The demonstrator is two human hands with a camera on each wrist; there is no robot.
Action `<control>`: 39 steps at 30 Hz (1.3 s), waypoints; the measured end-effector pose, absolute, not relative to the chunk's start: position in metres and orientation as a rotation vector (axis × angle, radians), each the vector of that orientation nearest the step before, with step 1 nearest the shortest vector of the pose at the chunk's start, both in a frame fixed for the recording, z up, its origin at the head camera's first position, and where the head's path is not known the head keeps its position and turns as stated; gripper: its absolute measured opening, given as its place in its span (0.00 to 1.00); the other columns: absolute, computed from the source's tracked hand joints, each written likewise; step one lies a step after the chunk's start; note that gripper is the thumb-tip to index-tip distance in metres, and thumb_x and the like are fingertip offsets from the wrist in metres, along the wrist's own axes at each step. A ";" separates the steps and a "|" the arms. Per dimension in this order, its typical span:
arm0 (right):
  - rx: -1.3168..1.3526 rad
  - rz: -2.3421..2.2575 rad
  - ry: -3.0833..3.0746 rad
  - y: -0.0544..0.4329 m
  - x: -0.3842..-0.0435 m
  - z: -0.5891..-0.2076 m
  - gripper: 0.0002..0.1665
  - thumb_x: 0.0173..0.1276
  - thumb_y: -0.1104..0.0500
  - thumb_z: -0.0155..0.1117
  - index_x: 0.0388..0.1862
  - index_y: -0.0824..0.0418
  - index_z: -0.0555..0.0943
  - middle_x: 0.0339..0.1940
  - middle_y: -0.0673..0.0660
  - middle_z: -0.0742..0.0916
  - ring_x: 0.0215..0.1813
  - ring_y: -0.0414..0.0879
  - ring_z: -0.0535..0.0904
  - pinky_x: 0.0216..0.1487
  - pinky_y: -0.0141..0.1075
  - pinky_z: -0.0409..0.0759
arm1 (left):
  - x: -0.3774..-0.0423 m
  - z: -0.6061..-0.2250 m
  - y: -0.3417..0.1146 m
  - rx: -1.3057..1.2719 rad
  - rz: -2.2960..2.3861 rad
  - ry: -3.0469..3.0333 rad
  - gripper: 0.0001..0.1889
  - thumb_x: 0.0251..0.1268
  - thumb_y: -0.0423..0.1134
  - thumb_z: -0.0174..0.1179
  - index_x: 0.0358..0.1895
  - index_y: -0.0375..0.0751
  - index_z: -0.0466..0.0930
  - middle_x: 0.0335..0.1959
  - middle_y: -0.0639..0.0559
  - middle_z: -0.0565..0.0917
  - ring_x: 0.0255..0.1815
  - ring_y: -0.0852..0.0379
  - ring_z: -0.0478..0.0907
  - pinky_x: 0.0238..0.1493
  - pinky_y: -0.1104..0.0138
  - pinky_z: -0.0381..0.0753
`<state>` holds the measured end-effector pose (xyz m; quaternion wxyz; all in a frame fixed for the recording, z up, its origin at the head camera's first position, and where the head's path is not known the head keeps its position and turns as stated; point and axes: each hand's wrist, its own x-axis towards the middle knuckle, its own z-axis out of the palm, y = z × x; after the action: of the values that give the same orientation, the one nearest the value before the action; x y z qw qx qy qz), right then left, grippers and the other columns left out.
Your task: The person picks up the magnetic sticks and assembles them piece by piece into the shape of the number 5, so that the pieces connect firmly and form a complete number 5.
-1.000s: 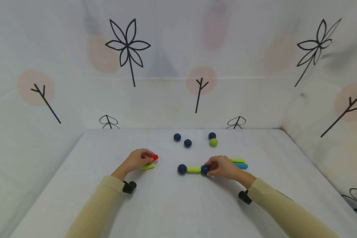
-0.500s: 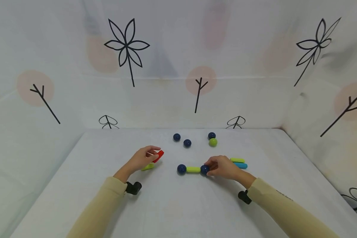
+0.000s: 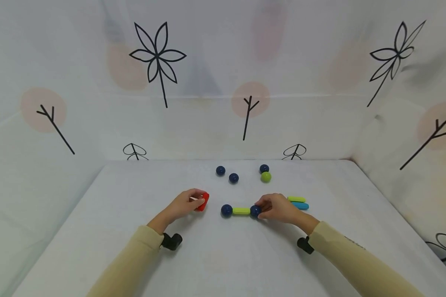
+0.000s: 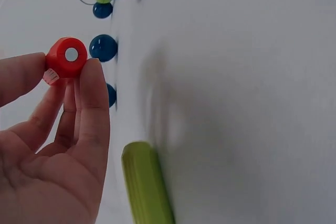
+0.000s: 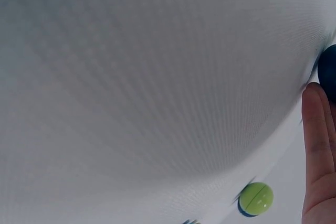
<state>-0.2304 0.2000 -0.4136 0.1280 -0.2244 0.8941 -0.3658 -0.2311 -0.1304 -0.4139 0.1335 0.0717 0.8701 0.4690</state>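
Pinching a red faceted rod (image 3: 205,201) between thumb and fingertips, the left hand (image 3: 183,204) holds it above the white table (image 3: 223,264). To its right, a lime-green faceted rod (image 3: 241,211) spans two glossy dark-blue balls (image 3: 226,211); the right hand (image 3: 278,207) grasps the right ball (image 3: 255,211). Far off sit three loose dark-blue balls (image 3: 233,178) and a lime-green ball (image 3: 266,177).

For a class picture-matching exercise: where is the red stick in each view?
Head: red stick just left of centre, below the middle, in the left hand.
Left wrist: red stick at upper left, seen end-on.
Right wrist: not in it.
Shared landmark: green ball, partly hidden in the left wrist view.
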 end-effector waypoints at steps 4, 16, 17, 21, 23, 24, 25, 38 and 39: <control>-0.660 -1.067 2.598 0.200 -0.231 -0.414 0.18 0.60 0.68 0.74 0.48 0.69 0.83 0.44 0.58 0.87 0.44 0.49 0.84 0.46 0.38 0.85 | -0.228 -0.417 -0.125 0.205 1.388 2.490 0.17 0.72 0.37 0.59 0.60 0.38 0.78 0.49 0.47 0.81 0.46 0.52 0.77 0.45 0.62 0.81; -0.653 -1.067 2.598 0.200 -0.232 -0.414 0.18 0.60 0.68 0.74 0.48 0.69 0.83 0.44 0.58 0.87 0.44 0.49 0.84 0.46 0.39 0.85 | -0.220 -0.427 -0.110 0.226 1.389 2.408 0.20 0.69 0.38 0.62 0.61 0.37 0.77 0.46 0.47 0.83 0.40 0.55 0.79 0.38 0.65 0.81; -0.655 -1.066 2.600 0.200 -0.231 -0.414 0.17 0.60 0.68 0.74 0.48 0.69 0.83 0.43 0.58 0.87 0.44 0.49 0.84 0.46 0.39 0.85 | -0.219 -0.428 -0.109 0.222 1.395 2.394 0.20 0.69 0.38 0.62 0.62 0.37 0.76 0.46 0.46 0.83 0.39 0.55 0.79 0.39 0.64 0.81; -0.669 -1.063 2.601 0.199 -0.231 -0.413 0.17 0.60 0.68 0.74 0.48 0.69 0.83 0.43 0.58 0.87 0.44 0.49 0.84 0.46 0.39 0.85 | -0.216 -0.427 -0.105 0.231 1.422 2.328 0.22 0.68 0.36 0.62 0.63 0.36 0.73 0.45 0.45 0.82 0.39 0.55 0.80 0.42 0.63 0.83; -0.668 -1.062 2.603 0.199 -0.231 -0.413 0.17 0.60 0.68 0.74 0.48 0.69 0.83 0.43 0.58 0.87 0.44 0.49 0.84 0.46 0.39 0.85 | -0.215 -0.428 -0.102 0.241 1.430 2.295 0.23 0.68 0.36 0.63 0.64 0.36 0.72 0.45 0.46 0.82 0.38 0.55 0.81 0.43 0.62 0.84; -0.667 -1.062 2.603 0.199 -0.231 -0.414 0.17 0.59 0.68 0.74 0.48 0.69 0.83 0.43 0.58 0.87 0.44 0.49 0.84 0.46 0.39 0.85 | -0.215 -0.429 -0.101 0.249 1.432 2.278 0.24 0.68 0.36 0.63 0.65 0.36 0.71 0.44 0.46 0.82 0.37 0.55 0.81 0.44 0.62 0.84; -0.665 -1.061 2.603 0.199 -0.231 -0.414 0.18 0.59 0.68 0.74 0.48 0.70 0.83 0.43 0.58 0.87 0.44 0.49 0.84 0.46 0.39 0.85 | -0.214 -0.430 -0.100 0.258 1.437 2.259 0.25 0.68 0.36 0.63 0.66 0.35 0.70 0.44 0.46 0.82 0.37 0.54 0.82 0.44 0.61 0.85; -0.655 -1.058 2.606 0.199 -0.231 -0.415 0.17 0.59 0.68 0.74 0.48 0.69 0.83 0.43 0.58 0.87 0.43 0.49 0.84 0.46 0.39 0.85 | -0.213 -0.432 -0.086 0.274 1.449 2.169 0.31 0.68 0.35 0.64 0.71 0.35 0.63 0.41 0.46 0.82 0.35 0.54 0.83 0.45 0.61 0.85; -0.654 -1.057 2.606 0.199 -0.231 -0.415 0.17 0.59 0.68 0.74 0.48 0.69 0.83 0.43 0.58 0.87 0.43 0.49 0.84 0.46 0.39 0.85 | -0.213 -0.432 -0.085 0.275 1.441 2.173 0.31 0.68 0.36 0.64 0.71 0.36 0.62 0.41 0.46 0.82 0.35 0.54 0.83 0.45 0.61 0.85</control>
<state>-0.2307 0.1992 -0.4148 0.1270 -0.2246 0.8953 -0.3631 -0.2131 -0.0850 -0.4322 0.2571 0.1015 0.8009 0.5312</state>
